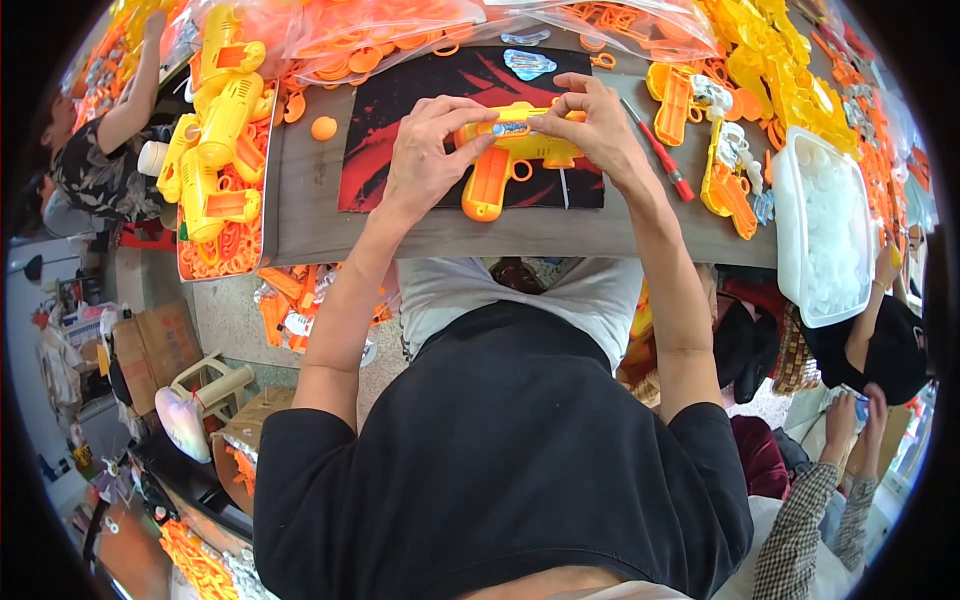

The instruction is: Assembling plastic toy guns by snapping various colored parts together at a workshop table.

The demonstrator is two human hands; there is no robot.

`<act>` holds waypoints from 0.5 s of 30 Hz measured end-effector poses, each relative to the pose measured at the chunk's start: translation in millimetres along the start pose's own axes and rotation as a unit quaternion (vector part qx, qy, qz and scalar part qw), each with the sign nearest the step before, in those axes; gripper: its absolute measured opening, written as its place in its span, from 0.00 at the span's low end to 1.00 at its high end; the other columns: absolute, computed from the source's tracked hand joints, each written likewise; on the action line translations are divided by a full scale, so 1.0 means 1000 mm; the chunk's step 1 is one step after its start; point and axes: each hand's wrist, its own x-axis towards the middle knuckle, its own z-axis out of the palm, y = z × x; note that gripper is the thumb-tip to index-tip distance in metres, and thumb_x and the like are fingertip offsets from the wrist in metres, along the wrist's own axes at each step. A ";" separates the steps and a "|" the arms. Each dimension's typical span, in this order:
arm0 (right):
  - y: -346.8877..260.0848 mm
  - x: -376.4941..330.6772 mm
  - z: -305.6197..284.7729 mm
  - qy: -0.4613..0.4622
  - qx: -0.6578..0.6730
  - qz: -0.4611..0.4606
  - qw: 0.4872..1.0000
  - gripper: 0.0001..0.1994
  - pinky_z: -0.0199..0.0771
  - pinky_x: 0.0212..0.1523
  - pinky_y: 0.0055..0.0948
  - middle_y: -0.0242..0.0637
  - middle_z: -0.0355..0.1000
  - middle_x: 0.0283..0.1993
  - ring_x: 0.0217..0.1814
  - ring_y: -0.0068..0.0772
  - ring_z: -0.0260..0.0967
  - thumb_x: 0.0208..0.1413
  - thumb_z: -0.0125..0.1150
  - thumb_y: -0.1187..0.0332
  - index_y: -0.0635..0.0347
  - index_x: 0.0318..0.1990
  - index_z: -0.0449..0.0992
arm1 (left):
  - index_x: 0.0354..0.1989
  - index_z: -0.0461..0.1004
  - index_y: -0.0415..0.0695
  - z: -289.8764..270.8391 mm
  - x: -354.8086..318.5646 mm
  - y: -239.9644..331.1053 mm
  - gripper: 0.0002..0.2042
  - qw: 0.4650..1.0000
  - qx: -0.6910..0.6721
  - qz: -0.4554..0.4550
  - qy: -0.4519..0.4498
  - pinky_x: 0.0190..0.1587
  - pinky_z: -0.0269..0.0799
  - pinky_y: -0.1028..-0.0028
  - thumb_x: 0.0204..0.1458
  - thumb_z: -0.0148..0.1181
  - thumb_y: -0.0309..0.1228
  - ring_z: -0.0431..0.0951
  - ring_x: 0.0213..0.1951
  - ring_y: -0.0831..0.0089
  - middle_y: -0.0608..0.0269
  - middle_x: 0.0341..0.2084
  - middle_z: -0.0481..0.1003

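A yellow and orange toy gun (488, 183) lies on its side on a black and red mat (385, 130), its orange grip toward me. My left hand (432, 150) is closed around its left end, thumb and forefinger pinched near the top. From the other side my right hand (592, 125) has its thumb and fingers closed on the gun's upper part. Between my fingertips a small blue sticker (512, 128) runs along the gun's side. Whether its ends are stuck down is hidden by my fingers. Farther back on the mat is a pale blue sticker sheet (528, 65).
At left stands a box (268, 215) of orange parts with yellow shells (230, 120) on top. An orange ball (323, 128) lies nearby. A red screwdriver (665, 165), half-assembled toy guns (728, 185) and a white tub (795, 215) are at right. Other people sit on both sides.
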 end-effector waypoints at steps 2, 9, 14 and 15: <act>-0.006 -0.001 0.002 0.004 -0.080 -0.026 0.996 0.16 0.61 0.61 0.40 0.45 0.64 0.63 0.62 0.42 0.61 0.46 0.73 0.55 0.60 0.32 0.82 | 0.41 0.80 0.46 -0.002 0.000 -0.001 0.13 1.000 -0.008 -0.009 0.002 0.47 0.69 0.67 0.45 0.69 0.28 0.73 0.42 0.64 0.66 0.38 0.78; -0.023 -0.017 -0.003 -0.017 -0.148 -0.281 0.948 0.15 0.57 0.64 0.44 0.40 0.62 0.65 0.66 0.46 0.57 0.48 0.68 0.70 0.53 0.45 0.79 | 0.42 0.79 0.40 -0.001 -0.005 -0.011 0.12 0.998 -0.037 -0.044 -0.025 0.53 0.71 0.70 0.49 0.69 0.26 0.75 0.49 0.68 0.61 0.48 0.74; -0.032 -0.019 0.013 -0.048 -0.178 -0.306 0.934 0.15 0.50 0.68 0.47 0.36 0.61 0.67 0.68 0.45 0.56 0.51 0.63 0.74 0.50 0.47 0.80 | 0.41 0.79 0.42 0.005 -0.003 -0.020 0.11 0.978 -0.186 -0.089 -0.029 0.45 0.76 0.75 0.49 0.69 0.27 0.74 0.48 0.73 0.61 0.44 0.73; -0.031 -0.017 0.011 -0.049 -0.178 -0.307 0.934 0.15 0.50 0.68 0.47 0.36 0.61 0.67 0.68 0.45 0.56 0.51 0.63 0.74 0.50 0.47 0.80 | 0.41 0.79 0.42 0.004 -0.004 -0.019 0.11 0.978 -0.186 -0.089 -0.028 0.45 0.76 0.75 0.49 0.69 0.27 0.74 0.48 0.73 0.61 0.44 0.73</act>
